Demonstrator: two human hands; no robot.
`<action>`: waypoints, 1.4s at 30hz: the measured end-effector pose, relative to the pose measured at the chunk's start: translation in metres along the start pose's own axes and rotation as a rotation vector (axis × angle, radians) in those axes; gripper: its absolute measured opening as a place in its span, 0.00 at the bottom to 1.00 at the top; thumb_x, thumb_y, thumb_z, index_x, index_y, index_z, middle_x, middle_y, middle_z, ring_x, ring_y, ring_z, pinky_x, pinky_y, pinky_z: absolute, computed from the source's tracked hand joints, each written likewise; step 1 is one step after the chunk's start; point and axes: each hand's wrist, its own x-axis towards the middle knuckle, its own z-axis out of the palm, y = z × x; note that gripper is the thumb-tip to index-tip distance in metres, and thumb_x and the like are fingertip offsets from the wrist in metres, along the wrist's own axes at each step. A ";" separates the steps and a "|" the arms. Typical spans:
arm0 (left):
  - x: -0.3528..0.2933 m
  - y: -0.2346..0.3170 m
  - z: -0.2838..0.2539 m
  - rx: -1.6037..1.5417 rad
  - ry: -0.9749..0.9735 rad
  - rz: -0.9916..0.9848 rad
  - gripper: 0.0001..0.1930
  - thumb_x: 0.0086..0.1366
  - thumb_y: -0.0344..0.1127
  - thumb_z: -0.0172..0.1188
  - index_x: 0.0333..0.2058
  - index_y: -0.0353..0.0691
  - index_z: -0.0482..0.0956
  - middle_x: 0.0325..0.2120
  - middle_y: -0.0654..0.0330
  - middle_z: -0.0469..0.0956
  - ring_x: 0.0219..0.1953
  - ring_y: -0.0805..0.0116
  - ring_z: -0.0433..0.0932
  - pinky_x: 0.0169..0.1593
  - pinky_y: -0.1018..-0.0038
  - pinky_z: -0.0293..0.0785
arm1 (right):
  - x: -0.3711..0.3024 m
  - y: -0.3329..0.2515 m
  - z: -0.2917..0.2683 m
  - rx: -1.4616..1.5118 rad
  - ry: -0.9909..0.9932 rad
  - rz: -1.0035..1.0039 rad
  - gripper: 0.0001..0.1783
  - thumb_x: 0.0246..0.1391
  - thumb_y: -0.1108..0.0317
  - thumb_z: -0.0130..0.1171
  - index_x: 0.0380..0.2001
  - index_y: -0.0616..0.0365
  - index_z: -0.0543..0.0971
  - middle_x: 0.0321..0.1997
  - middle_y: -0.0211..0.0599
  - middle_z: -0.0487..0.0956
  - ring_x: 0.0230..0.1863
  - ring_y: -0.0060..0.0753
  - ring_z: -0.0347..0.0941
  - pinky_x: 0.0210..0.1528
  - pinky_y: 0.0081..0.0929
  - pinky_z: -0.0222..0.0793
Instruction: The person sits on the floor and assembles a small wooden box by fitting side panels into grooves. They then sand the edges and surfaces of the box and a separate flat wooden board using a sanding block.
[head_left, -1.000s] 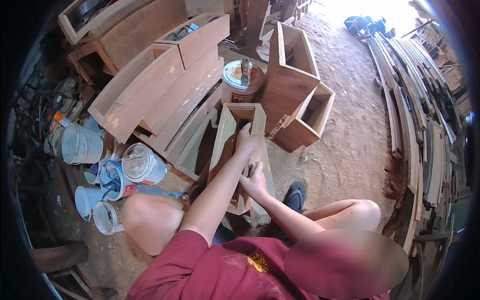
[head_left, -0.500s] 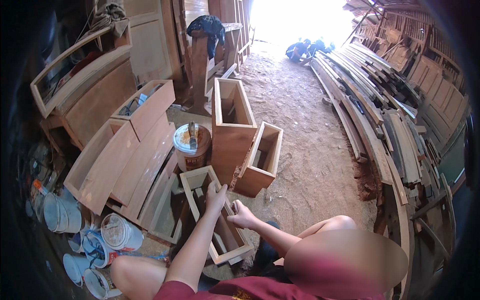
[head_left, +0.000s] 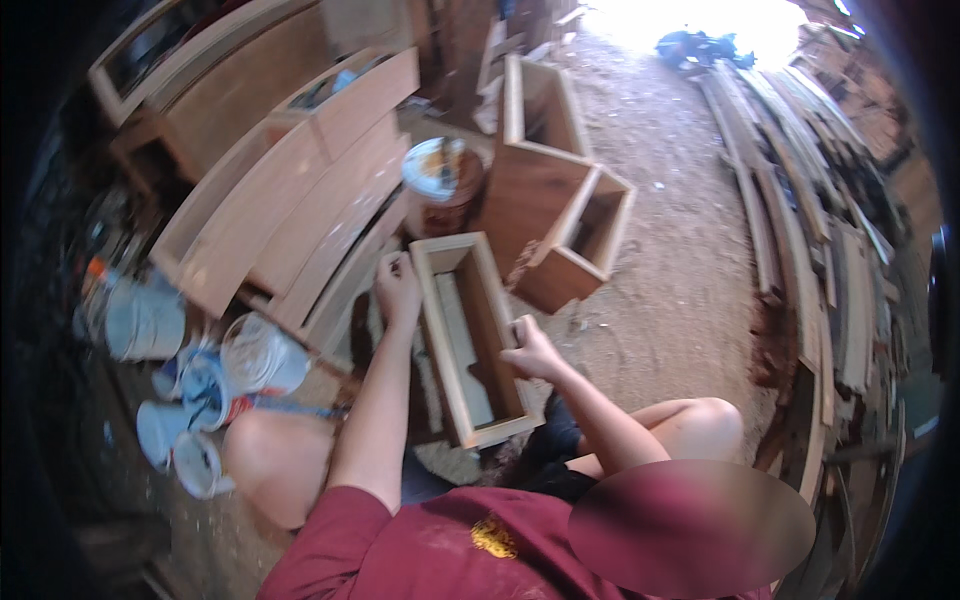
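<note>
An open-topped wooden drawer box [head_left: 462, 340] rests in front of me between my knees, its long sides running away from me. Just outside its far left corner, my left hand [head_left: 398, 290] is closed, with a small dark reddish bit showing among the curled fingers. My right hand [head_left: 533, 350] is closed as well, beside the right long wall, and something small and dark shows at its fingertips. What either hand holds is too small to name. Beyond the drawer stand a tall wooden box [head_left: 535, 175] and a shorter one [head_left: 585, 245].
A lidded paint bucket [head_left: 440, 185] with a putty knife on top stands past the drawer. Wooden drawers [head_left: 270, 210] are stacked at left, near several white buckets [head_left: 145, 320]. Long planks [head_left: 800, 220] lie along the right of the dirt floor [head_left: 660, 260].
My left hand has left the drawer's right wall and is now outside its left side. The drawer has turned and shifted. My right hand stays by its right wall. The view has tilted down.
</note>
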 end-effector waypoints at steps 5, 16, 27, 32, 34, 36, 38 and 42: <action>-0.006 -0.029 -0.006 0.072 -0.307 -0.182 0.21 0.71 0.48 0.57 0.52 0.38 0.81 0.47 0.45 0.83 0.52 0.50 0.82 0.56 0.61 0.75 | -0.004 0.008 -0.004 -0.122 0.059 -0.042 0.31 0.44 0.61 0.68 0.48 0.62 0.66 0.41 0.62 0.81 0.47 0.62 0.80 0.50 0.46 0.73; -0.001 0.033 0.000 0.556 -0.560 0.076 0.26 0.63 0.45 0.63 0.59 0.48 0.73 0.43 0.41 0.83 0.49 0.39 0.81 0.52 0.49 0.76 | -0.017 -0.004 -0.003 -0.351 0.254 -0.052 0.31 0.50 0.52 0.67 0.49 0.57 0.66 0.47 0.62 0.79 0.51 0.67 0.76 0.53 0.53 0.72; -0.010 0.018 0.009 0.341 -0.287 -0.163 0.37 0.65 0.52 0.64 0.67 0.42 0.62 0.55 0.38 0.77 0.57 0.41 0.77 0.59 0.52 0.71 | -0.020 -0.005 -0.001 -0.215 0.514 -0.278 0.23 0.60 0.54 0.60 0.48 0.59 0.67 0.41 0.59 0.77 0.47 0.65 0.78 0.47 0.54 0.74; -0.017 -0.044 0.029 -0.172 -0.300 -0.368 0.40 0.65 0.49 0.68 0.66 0.29 0.61 0.60 0.42 0.73 0.62 0.50 0.72 0.65 0.62 0.65 | -0.006 -0.026 -0.004 0.555 0.029 -0.045 0.12 0.64 0.69 0.56 0.48 0.60 0.71 0.41 0.44 0.81 0.40 0.39 0.83 0.41 0.35 0.80; -0.017 -0.040 0.031 -0.143 -0.307 -0.370 0.40 0.64 0.47 0.68 0.66 0.28 0.61 0.59 0.41 0.74 0.61 0.50 0.73 0.65 0.62 0.67 | -0.017 -0.042 -0.003 0.902 -0.047 -0.031 0.09 0.67 0.70 0.54 0.49 0.58 0.72 0.39 0.42 0.82 0.38 0.35 0.83 0.42 0.34 0.82; -0.019 -0.033 0.030 -0.181 -0.306 -0.392 0.40 0.65 0.47 0.67 0.66 0.28 0.61 0.60 0.41 0.73 0.62 0.49 0.73 0.65 0.61 0.67 | -0.032 -0.067 -0.006 0.964 -0.124 0.006 0.10 0.70 0.67 0.53 0.50 0.58 0.72 0.41 0.43 0.83 0.40 0.37 0.84 0.43 0.38 0.84; -0.018 -0.034 0.028 -0.130 -0.259 -0.401 0.40 0.65 0.47 0.67 0.66 0.29 0.61 0.59 0.41 0.74 0.62 0.50 0.73 0.65 0.61 0.67 | -0.033 -0.078 0.000 0.941 -0.172 0.051 0.09 0.70 0.67 0.54 0.49 0.58 0.72 0.40 0.40 0.82 0.36 0.34 0.82 0.39 0.33 0.82; -0.022 -0.011 0.025 -0.157 -0.338 -0.448 0.39 0.64 0.48 0.67 0.64 0.30 0.64 0.59 0.41 0.74 0.62 0.49 0.74 0.64 0.61 0.68 | -0.026 -0.066 0.000 0.985 -0.234 0.091 0.17 0.73 0.57 0.49 0.54 0.56 0.75 0.37 0.32 0.79 0.35 0.27 0.77 0.38 0.30 0.76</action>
